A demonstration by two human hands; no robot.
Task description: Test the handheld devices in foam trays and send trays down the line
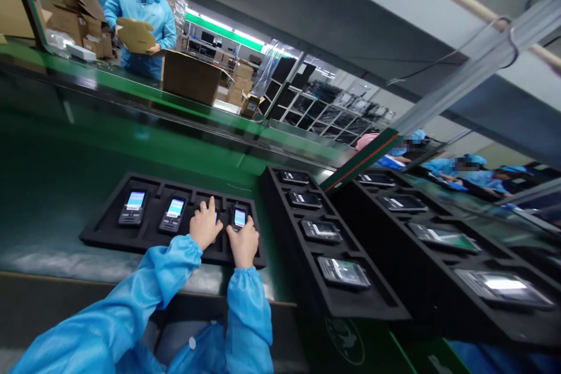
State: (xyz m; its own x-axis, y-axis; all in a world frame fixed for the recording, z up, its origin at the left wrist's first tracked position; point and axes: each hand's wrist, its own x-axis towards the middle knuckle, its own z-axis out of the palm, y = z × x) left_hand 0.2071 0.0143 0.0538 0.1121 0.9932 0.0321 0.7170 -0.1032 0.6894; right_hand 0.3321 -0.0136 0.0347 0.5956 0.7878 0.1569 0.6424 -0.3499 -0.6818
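A black foam tray point(151, 239) lies in front of me with handheld terminals in its slots. Two of them, the leftmost terminal point(133, 208) and its neighbour point(173, 214), lie face up with lit screens. My left hand point(204, 227) rests over the third slot with fingers apart; it covers most of the terminal there, and only a sliver of lit screen shows. At the tray's right end, my right hand point(243, 243) holds the lower part of another terminal point(239, 217) between thumb and fingers. That terminal's screen is lit and faces up.
Stacked black foam trays point(302, 269) stand on the right, holding terminals with dark screens; further foam trays point(421, 269) stand beyond. A green slanted post point(362, 160) rises between them. Across the green bench point(56, 146), a co-worker point(142, 23) holds cardboard near an open carton point(190, 79).
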